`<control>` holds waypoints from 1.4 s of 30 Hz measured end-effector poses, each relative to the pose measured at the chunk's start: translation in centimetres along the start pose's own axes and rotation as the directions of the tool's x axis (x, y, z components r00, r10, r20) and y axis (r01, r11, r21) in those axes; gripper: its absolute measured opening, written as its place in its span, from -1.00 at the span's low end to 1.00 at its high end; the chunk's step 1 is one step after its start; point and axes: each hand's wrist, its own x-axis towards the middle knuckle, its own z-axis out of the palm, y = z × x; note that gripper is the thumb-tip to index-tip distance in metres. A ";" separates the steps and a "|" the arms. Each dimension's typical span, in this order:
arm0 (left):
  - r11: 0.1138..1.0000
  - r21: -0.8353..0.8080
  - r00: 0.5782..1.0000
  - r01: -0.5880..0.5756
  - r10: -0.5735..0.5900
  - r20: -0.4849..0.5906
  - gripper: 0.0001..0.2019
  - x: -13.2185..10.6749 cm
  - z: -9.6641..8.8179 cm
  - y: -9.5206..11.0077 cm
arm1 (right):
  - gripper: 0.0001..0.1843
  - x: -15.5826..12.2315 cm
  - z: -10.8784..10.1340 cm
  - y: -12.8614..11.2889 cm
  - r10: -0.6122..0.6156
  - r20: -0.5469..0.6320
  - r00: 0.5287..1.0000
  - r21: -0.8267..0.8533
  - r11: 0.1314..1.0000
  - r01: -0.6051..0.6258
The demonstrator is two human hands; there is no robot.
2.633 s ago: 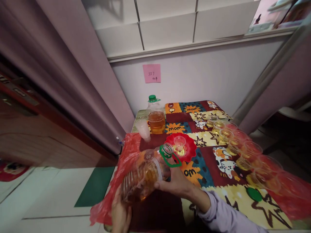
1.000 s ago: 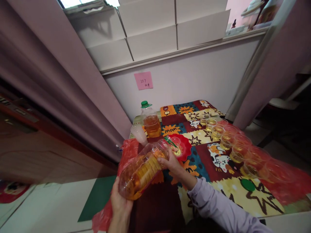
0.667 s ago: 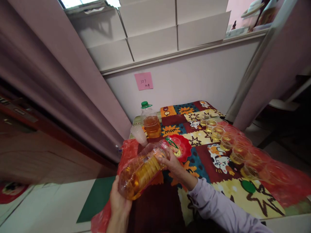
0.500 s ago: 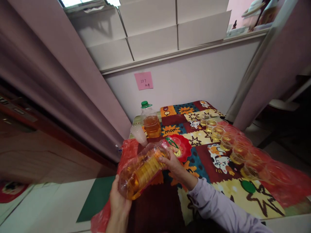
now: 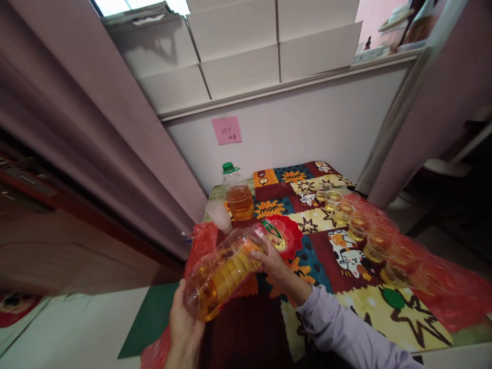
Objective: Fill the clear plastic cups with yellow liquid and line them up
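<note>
Presently, a clear ribbed plastic bottle (image 5: 224,272) of amber liquid (image 5: 231,277) is held tilted above the counter (image 5: 217,192), its base cupped in the left hand (image 5: 185,315), its upper part wrapped by the grip of the right hand (image 5: 271,260). Its long axis is aimed at a clear plastic cup (image 5: 283,228), contents indistinct, on a red scalloped plate (image 5: 295,245); yellow liquid (image 5: 342,217) is held in clear cups (image 5: 360,226) rightward.
</note>
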 end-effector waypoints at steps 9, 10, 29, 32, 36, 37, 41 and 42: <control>1.000 -0.003 1.000 -0.003 0.003 0.027 -0.82 0.4 -0.3 0.0 | -0.06 0.4 -0.3 0.7 0.091 0.018 0.996 0.112 0.989 -0.092; 1.000 0.002 0.999 0.000 0.000 0.033 -0.82 0.6 -0.4 0.0 | -0.08 0.4 -0.3 0.7 0.085 0.022 0.996 0.112 0.990 -0.087; 0.999 0.039 0.998 0.023 -0.025 0.061 -0.74 -1.0 1.0 0.9 | -0.11 0.2 -0.1 0.1 0.096 0.018 0.995 0.137 0.986 -0.098; 0.999 0.028 0.998 0.018 -0.020 0.057 -0.76 -1.0 1.1 1.0 | -0.12 0.2 -0.1 0.1 0.099 0.016 0.995 0.133 0.986 -0.100; 1.000 0.013 0.998 0.009 -0.009 0.068 -0.74 -0.9 1.2 0.9 | -0.11 0.1 0.0 -0.2 0.096 0.013 0.995 0.142 0.985 -0.097; 1.000 0.016 0.997 0.009 -0.010 0.075 -0.73 -0.8 1.1 0.9 | -0.11 0.1 0.0 -0.3 0.095 0.012 0.995 0.143 0.985 -0.095; 0.999 0.037 0.996 0.022 -0.025 0.089 -0.72 -0.5 0.8 0.8 | -0.11 0.2 0.0 -0.2 0.112 -0.003 0.994 0.145 0.983 -0.110; 0.999 0.041 0.996 0.026 -0.030 0.086 -0.72 -0.6 0.9 0.8 | -0.10 0.2 -0.1 -0.2 0.118 -0.006 0.993 0.145 0.983 -0.116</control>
